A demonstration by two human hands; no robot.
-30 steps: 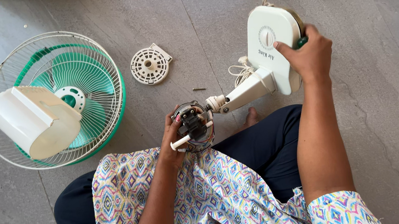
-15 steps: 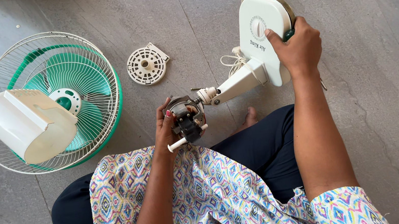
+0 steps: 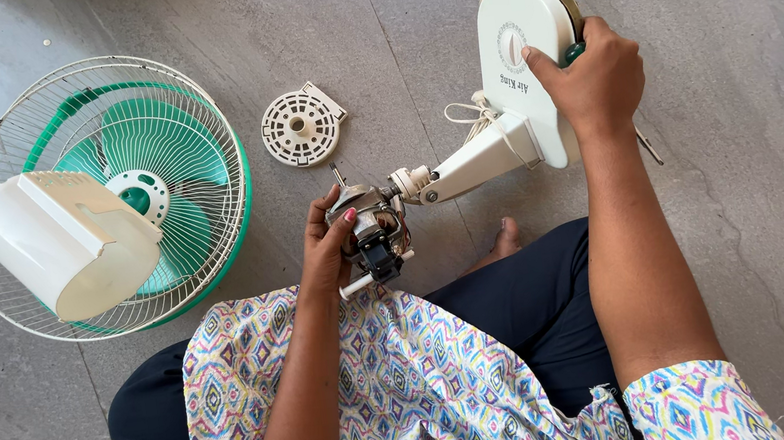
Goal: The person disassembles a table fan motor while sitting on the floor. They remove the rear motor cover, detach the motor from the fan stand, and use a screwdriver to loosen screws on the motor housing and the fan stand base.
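We see bare fan motor (image 3: 367, 223), metal and dark, on white neck; left hand (image 3: 325, 249) grasps it; right hand (image 3: 595, 77) grips white base (image 3: 519, 72).

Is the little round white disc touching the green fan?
Apart. The head view shows bare grey floor between the round white disc and the fan's wire cage.

You see 1 motor (image 3: 368, 228) | 1 white base (image 3: 519, 72) | 1 wire guard (image 3: 17, 128) | 1 green blade set (image 3: 136, 153) | 1 cream cover (image 3: 62, 243) | 1 round vented disc (image 3: 299, 128) | 2 hands: left hand (image 3: 325, 249), right hand (image 3: 595, 77) | 1 bare foot (image 3: 504, 239)
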